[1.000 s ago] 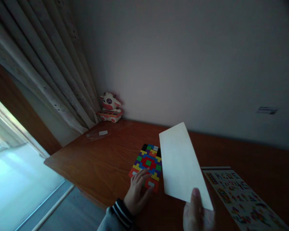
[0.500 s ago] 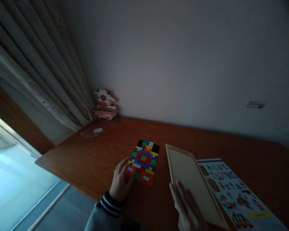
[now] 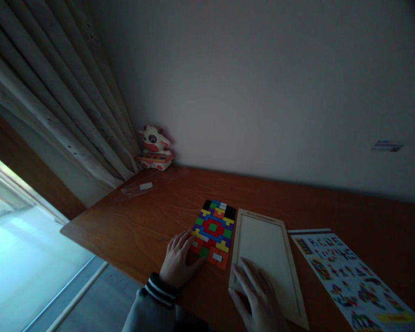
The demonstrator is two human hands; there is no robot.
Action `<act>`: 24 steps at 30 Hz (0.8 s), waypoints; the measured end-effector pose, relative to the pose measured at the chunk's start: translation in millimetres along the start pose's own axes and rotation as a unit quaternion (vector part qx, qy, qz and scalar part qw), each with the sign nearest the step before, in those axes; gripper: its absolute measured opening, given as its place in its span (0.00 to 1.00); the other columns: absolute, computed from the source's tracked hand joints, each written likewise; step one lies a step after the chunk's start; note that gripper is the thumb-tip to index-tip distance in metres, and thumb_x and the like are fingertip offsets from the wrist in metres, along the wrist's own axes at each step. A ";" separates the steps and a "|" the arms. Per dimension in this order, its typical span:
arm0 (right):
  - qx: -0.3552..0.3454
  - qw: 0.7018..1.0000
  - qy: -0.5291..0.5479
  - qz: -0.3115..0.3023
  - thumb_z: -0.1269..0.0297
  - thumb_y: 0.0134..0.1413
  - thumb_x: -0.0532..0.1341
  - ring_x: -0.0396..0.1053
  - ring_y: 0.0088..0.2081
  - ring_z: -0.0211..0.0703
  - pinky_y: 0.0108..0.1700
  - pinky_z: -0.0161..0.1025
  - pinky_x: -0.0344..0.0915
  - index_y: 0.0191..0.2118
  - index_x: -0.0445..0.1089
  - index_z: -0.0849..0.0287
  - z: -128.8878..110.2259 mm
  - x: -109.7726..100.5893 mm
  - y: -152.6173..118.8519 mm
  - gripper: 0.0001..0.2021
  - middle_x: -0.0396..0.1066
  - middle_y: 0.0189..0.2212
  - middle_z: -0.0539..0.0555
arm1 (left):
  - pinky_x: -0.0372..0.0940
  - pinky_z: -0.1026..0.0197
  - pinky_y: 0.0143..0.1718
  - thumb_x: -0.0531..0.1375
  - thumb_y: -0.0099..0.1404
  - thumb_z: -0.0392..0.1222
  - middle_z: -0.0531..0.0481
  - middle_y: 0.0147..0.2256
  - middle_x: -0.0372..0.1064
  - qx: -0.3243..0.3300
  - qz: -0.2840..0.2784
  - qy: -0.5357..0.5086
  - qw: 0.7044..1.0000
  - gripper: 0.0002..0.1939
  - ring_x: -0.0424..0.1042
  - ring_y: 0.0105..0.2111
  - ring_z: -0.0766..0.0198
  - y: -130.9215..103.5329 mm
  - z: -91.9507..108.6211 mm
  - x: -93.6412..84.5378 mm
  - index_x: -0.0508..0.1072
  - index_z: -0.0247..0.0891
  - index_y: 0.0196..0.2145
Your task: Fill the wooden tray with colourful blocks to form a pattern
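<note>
A flat block of colourful puzzle pieces (image 3: 212,227), in red, green, blue, yellow, purple and black, lies on the wooden table. My left hand (image 3: 179,259) rests at its lower left edge, fingers spread and holding nothing. Just right of the pieces lies a shallow, pale wooden tray (image 3: 268,240) with a raised rim. My right hand (image 3: 259,295) lies over the tray's lower left part with its fingers stretched out. The hand hides part of the tray's near end.
A printed sheet (image 3: 346,272) with letters, numbers and figures lies right of the tray. A cow toy with a keyboard (image 3: 155,150) stands at the back left, near the curtain (image 3: 65,92). Clear plastic (image 3: 133,190) with a white label lies before it. The wall (image 3: 263,115) borders the table (image 3: 152,212).
The tray has moved left, close beside the puzzle pieces, and lies flatter. My right hand has spread over its near corner. My left thumb has moved away from the fingers.
</note>
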State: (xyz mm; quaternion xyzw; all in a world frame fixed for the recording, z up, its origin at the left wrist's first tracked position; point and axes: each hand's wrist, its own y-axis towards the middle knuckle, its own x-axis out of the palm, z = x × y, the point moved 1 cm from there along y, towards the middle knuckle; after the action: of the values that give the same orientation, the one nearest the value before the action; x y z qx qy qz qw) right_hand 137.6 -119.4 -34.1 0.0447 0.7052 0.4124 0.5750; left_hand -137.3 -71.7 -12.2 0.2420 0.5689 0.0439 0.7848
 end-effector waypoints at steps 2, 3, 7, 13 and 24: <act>0.012 1.000 0.016 -0.015 0.52 0.62 0.57 0.71 0.55 0.54 0.53 0.49 0.67 0.58 0.68 0.57 -1.0 2.5 3.4 0.22 0.69 0.58 0.58 | 0.64 0.38 0.56 0.62 0.62 0.59 0.40 0.57 0.67 0.003 0.000 -0.001 1.000 0.29 0.67 0.56 0.44 0.3 0.1 -0.4 0.70 0.42 0.56; 0.015 0.999 0.024 -0.022 0.53 0.62 0.57 0.70 0.56 0.54 0.54 0.50 0.66 0.58 0.68 0.56 -1.7 3.9 5.4 0.22 0.69 0.59 0.58 | 0.64 0.38 0.56 0.62 0.63 0.58 0.40 0.57 0.68 0.003 -0.001 -0.002 1.000 0.27 0.67 0.56 0.44 0.3 0.1 -0.2 0.70 0.42 0.55; 0.039 0.996 0.065 -0.054 0.53 0.62 0.58 0.67 0.58 0.55 0.57 0.51 0.64 0.61 0.65 0.54 -3.6 8.2 14.2 0.23 0.66 0.61 0.57 | 0.64 0.37 0.56 0.61 0.64 0.56 0.41 0.57 0.67 -0.008 0.002 -0.004 1.000 0.24 0.67 0.56 0.44 -0.5 -0.4 2.3 0.71 0.43 0.54; 0.053 0.988 0.110 -0.090 0.57 0.63 0.58 0.64 0.61 0.53 0.59 0.51 0.63 0.61 0.64 0.53 -4.8 10.3 25.0 0.23 0.64 0.62 0.56 | 0.66 0.39 0.55 0.61 0.65 0.53 0.42 0.58 0.65 -0.039 0.028 -0.006 0.999 0.20 0.66 0.57 0.45 -0.8 0.6 5.5 0.73 0.43 0.52; 0.038 0.999 0.038 -0.005 0.53 0.62 0.58 0.69 0.56 0.54 0.55 0.51 0.65 0.59 0.65 0.56 4.0 -1.2 3.4 0.23 0.69 0.58 0.60 | 0.66 0.40 0.56 0.59 0.67 0.52 0.41 0.59 0.64 -0.038 0.017 0.006 0.999 0.21 0.65 0.57 0.46 -1.6 2.1 3.8 0.71 0.43 0.54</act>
State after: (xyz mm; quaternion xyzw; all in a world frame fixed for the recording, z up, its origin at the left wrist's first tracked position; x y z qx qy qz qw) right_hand 140.1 -115.7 -31.1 0.0477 0.7420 0.3837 0.5476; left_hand -134.4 -72.4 -15.7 0.2214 0.5673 0.0803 0.7891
